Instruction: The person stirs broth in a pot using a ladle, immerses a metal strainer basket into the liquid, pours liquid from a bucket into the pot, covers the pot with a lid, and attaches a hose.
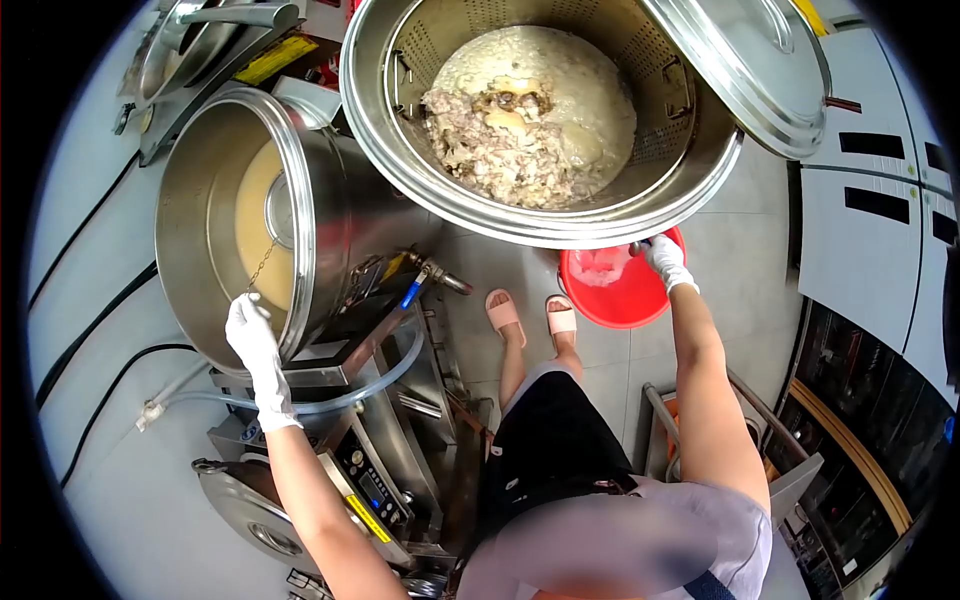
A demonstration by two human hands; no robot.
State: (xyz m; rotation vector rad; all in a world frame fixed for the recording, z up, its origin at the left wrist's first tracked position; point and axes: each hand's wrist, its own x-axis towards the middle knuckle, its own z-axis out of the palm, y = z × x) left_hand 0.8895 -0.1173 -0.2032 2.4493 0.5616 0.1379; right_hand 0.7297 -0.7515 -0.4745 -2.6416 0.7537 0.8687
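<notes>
In a white glove, my left hand (252,330) pinches the end of a thin chain (263,264) at the near rim of a steel pot (308,190). The chain runs to a round metal disc (281,214) in the cloudy tan liquid (252,215). My right hand (668,262), also gloved, is closed at a small dark metal part (638,248) under the rim of a larger pot (540,232); its fingers are partly hidden. Just below is a red basin (625,303) with some whitish liquid. Inside the larger pot, chopped meat-like pieces (490,155) lie in pale broth within a perforated basket (655,95).
A steel lid (750,65) leans over the larger pot's right rim. A valve with a blue lever (412,290) and a clear hose (390,375) are beside the left pot. A control panel (372,488) sits lower left. White cabinets (865,230) line the right.
</notes>
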